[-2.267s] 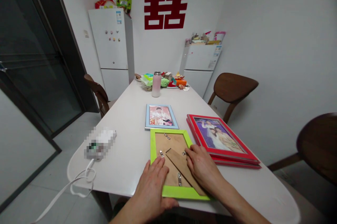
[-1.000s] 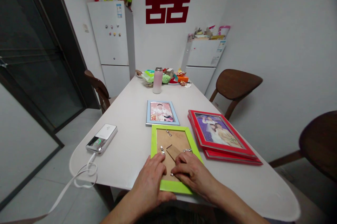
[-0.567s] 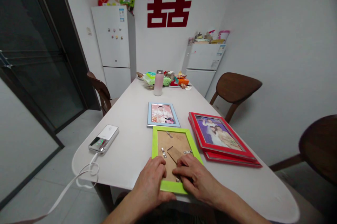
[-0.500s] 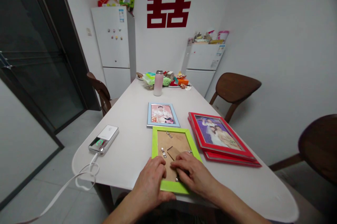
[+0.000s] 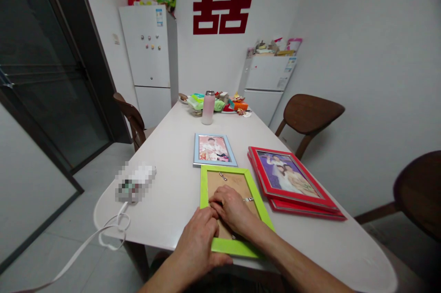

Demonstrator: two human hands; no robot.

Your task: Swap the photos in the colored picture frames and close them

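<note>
A lime-green picture frame (image 5: 237, 248) lies face down at the table's near edge, its brown backing board (image 5: 237, 180) showing. My left hand (image 5: 200, 234) grips its lower left corner, thumb along the near edge and fingers over the left rim. Curled on the backing by the left rim, my right hand (image 5: 230, 206) has its fingertips pressed together beside my left fingers; whatever is under them is hidden. Metal clips show at the top (image 5: 223, 176) and the right side (image 5: 248, 199) of the backing. Just beyond lies a light-blue framed photo (image 5: 215, 150), face up.
Red framed photos (image 5: 289, 174) are stacked at the right. At the left, a pixelated device (image 5: 135, 183) trails a white cable (image 5: 82, 248). Farther back stand a pink bottle (image 5: 208, 108) and a pile of packets (image 5: 234, 104). Wooden chairs (image 5: 312, 111) flank the white table (image 5: 165, 164).
My right hand has moved left and away from me, from the lower part of the backing to its left side. My left hand keeps its hold on the frame's corner.
</note>
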